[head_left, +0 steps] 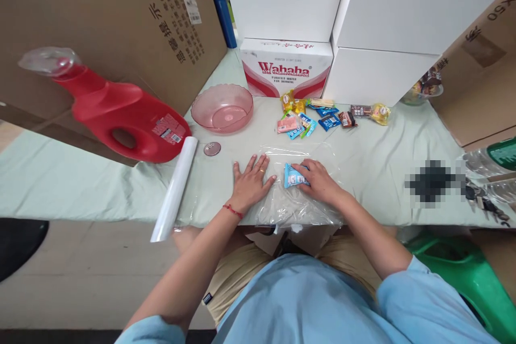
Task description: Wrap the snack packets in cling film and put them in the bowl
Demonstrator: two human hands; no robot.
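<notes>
1. Table (374, 172), draped in pale green cloth; bears the articles listed next.
2. Clear, crinkled plastic sheet (298, 207); spread at the near edge, before the person.
3. Left hand (252, 181); palm down, fingers spread flat at the sheet's left side, grasping nothing; red bracelet at the wrist, ring on one finger.
4. Right hand (320, 183); apart from the left, thumb and fingers closed on the packet's right part.
5. Small light-blue printed packet (291, 176); lies over the sheet, under the right hand's fingers.
6. Long glossy white roll (175, 188); left of the left hand, its near end overhanging the edge.
7. Small round mauve disc (212, 149); flat, between roll and bowl.
8. Assorted wrapped snacks in yellow, pink, blue and brown (329, 121); loose row beyond the sheet.
9. Shallow translucent pink bowl (222, 118); left of the snacks.
10. Red plastic jug with loop handle (116, 110); left of the bowl.
11. White-and-red cardboard carton printed "Wahaha" (286, 70); behind the snacks.
</notes>
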